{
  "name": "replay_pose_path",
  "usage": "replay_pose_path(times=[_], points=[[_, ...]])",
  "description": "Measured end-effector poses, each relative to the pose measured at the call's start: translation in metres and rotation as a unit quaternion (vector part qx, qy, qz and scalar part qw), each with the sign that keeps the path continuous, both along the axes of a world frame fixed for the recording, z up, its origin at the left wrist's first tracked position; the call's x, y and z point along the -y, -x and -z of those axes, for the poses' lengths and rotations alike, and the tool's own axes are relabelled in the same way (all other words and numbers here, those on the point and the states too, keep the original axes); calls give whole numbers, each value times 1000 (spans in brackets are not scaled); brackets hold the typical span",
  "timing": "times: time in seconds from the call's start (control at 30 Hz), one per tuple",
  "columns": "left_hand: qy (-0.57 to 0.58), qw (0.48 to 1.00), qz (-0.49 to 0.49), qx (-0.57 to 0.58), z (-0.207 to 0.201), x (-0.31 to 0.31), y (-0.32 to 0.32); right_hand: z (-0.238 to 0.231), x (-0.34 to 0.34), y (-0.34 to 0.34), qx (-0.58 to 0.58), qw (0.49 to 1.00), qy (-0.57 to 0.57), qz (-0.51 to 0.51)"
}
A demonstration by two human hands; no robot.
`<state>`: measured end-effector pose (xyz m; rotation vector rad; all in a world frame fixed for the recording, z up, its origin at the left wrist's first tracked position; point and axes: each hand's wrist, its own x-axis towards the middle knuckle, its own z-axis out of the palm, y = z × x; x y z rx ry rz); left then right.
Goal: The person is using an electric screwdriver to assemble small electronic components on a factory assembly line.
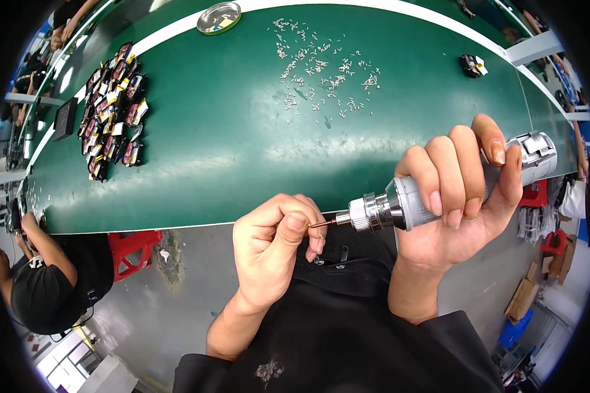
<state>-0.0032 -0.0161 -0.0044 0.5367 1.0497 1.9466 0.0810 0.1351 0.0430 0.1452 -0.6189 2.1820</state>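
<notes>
A grey electric screwdriver [412, 204] lies across my right palm, and my right hand [462, 190] has its fingers wrapped round the body. Its silver collar and thin dark bit [328, 223] point left, over the near edge of the table. My left hand [265, 245] is closed in a pinch at the bit's tip, thumb against the fingers. Whether a small screw is also between those fingertips is hidden. Beyond my hands, many tiny silvery screws [318, 66] lie scattered on the green table [210, 131].
At the left is a cluster of small black units with coloured labels [115, 108], beside a black tray [65, 119]. A round metal dish [211, 18] with small pieces stands at the far edge. One more black unit [469, 66] lies far right. A person [49, 288] sits at the left, near a red stool [130, 252].
</notes>
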Motion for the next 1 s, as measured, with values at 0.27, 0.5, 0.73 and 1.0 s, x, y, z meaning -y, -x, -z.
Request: replay_pose_path(times=[0.27,0.5,0.73,1.0], points=[[-2,1000,12,-17,1,-1,0,2,-1,-2,-5,1000,-12,-1],[-6,999,11,-43,4,-2,1,5,-3,-3,-8,1000,0,-5],[81,979,-30,-182,-6,-1,4,7,-4,-6,2,999,-48,-5],[85,900,-104,-415,0,-9,1,9,-4,-8,28,998,-53,23]])
